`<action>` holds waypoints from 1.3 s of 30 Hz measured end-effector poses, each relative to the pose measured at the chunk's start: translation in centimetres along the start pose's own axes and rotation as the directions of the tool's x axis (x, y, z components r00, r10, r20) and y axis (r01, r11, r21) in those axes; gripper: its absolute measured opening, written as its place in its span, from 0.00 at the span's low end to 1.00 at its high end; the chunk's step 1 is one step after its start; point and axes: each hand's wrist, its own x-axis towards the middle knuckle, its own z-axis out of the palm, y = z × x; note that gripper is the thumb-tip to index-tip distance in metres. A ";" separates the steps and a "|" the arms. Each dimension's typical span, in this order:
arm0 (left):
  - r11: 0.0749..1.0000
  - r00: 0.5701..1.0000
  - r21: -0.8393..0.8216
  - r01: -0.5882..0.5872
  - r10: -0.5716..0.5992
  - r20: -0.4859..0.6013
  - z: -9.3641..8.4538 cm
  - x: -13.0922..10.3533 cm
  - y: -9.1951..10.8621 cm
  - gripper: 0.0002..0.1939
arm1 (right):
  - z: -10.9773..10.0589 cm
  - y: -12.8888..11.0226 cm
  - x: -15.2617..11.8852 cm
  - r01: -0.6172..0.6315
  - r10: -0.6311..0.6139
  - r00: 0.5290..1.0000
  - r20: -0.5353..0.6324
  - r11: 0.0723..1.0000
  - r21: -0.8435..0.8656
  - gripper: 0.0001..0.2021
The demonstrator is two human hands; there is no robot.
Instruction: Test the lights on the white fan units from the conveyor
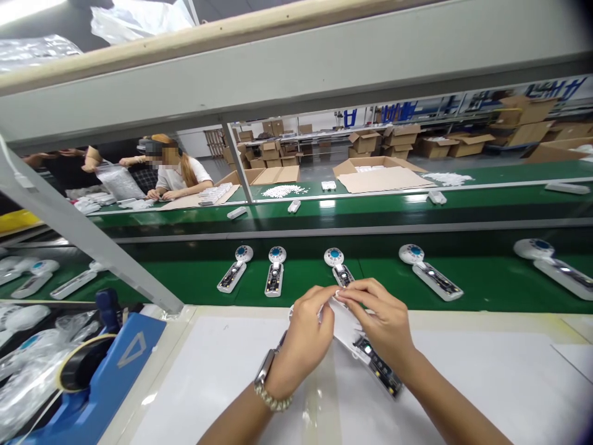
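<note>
My left hand (306, 337) and my right hand (380, 318) meet over the white work table (486, 383), both gripping one open white handheld device (377, 364). Its handle with the exposed dark circuit board runs down to the right, under my right wrist. The fingertips of both hands pinch at its head end, which they hide. A metal watch sits on my left wrist. Just beyond my hands, on the green conveyor belt (380, 278), lies another open device (337, 264) with a blue round head.
More open devices (274, 272) lie in a row along the belt, left and right. A blue tape dispenser (99, 364) and bagged parts stand at the left. A grey slanted frame post (83, 238) crosses the left. Other people work at the far table behind cardboard boxes.
</note>
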 end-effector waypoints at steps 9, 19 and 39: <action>0.999 0.999 0.021 0.038 -0.038 0.008 0.0 0.0 0.0 0.19 | -0.4 0.3 0.3 0.089 -0.073 0.986 0.151 0.991 -0.098 0.09; 0.969 0.940 0.014 0.248 -0.237 -0.243 -1.8 0.9 -0.9 0.10 | -2.7 -0.1 0.9 -0.074 0.131 0.939 0.318 0.980 -0.183 0.07; 0.997 0.944 0.077 -0.005 0.030 -0.328 -1.4 -0.7 1.4 0.09 | -1.3 -0.4 0.0 0.003 0.016 0.992 0.124 0.988 -0.154 0.09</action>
